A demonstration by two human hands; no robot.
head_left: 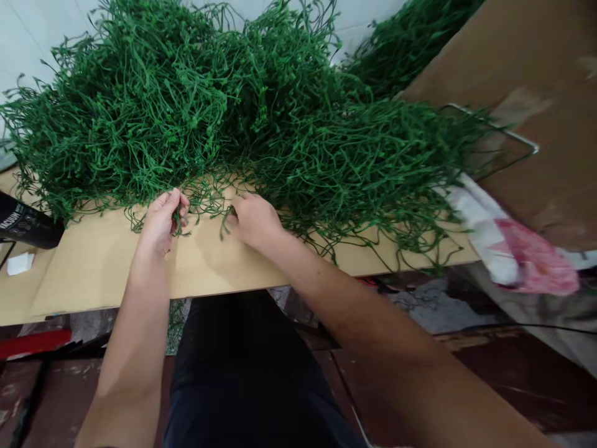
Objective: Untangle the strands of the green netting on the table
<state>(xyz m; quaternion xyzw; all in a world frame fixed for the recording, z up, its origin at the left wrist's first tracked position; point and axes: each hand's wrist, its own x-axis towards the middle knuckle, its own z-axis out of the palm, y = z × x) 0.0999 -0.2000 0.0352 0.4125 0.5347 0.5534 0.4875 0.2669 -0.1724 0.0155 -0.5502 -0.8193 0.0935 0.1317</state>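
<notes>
Obscuring green stems (pixel 226 225): blurred right hand (pixel 255 219)

A pale, faintly seamed wall (pixel 28 37) stands behind; below lies a scuffed reddish-brown floor (pixel 60 398).

Over the cardboard (pixel 209 267), the left hand (pixel 161 216) pinches green stems (pixel 178 223); the right hand (pixel 255 219), blurred, perhaps grips one too, just before that great tangled heap (pixel 181 106).

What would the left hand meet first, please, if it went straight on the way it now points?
The left hand would probably first meet the near edge of the heap of green stems, though depth is hard to judge from this view.
</notes>
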